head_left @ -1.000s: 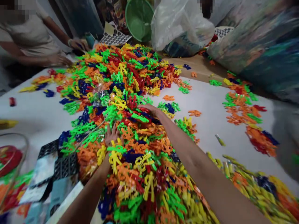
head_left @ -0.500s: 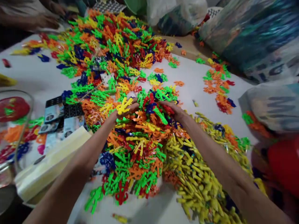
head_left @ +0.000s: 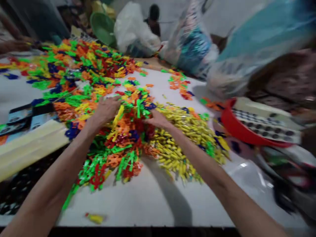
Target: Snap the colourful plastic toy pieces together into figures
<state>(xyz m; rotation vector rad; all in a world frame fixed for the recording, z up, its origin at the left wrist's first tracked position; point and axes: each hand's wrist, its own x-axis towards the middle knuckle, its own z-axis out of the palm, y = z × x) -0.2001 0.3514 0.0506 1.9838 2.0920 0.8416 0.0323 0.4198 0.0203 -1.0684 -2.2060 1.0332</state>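
Small flat plastic figures in green, orange, red, blue and yellow form a loose heap (head_left: 124, 126) on the white table. My left hand (head_left: 108, 107) lies over the heap's left side, fingers stretched forward and partly hidden by pieces. On the opposite side, my right hand (head_left: 158, 120) presses against the figures, its fingertips sunk among red ones. The mass of pieces lies between both hands; neither is closed around a single piece. Beside my right forearm spreads a pile of yellow tube-like pieces (head_left: 182, 131).
A larger coloured pile (head_left: 84, 59) lies farther back, near another person's hand (head_left: 12, 46). Stuffed plastic bags (head_left: 195, 49) line the far edge. A red basin (head_left: 234, 123) stands right; a cream-coloured strip (head_left: 32, 141) lies left. One yellow piece (head_left: 95, 218) sits near the front edge.
The view has swung to the right, bringing the red basin into sight. My hands have come out of the heap somewhat, and the yellow figure on my left wrist has slid off toward the pile.
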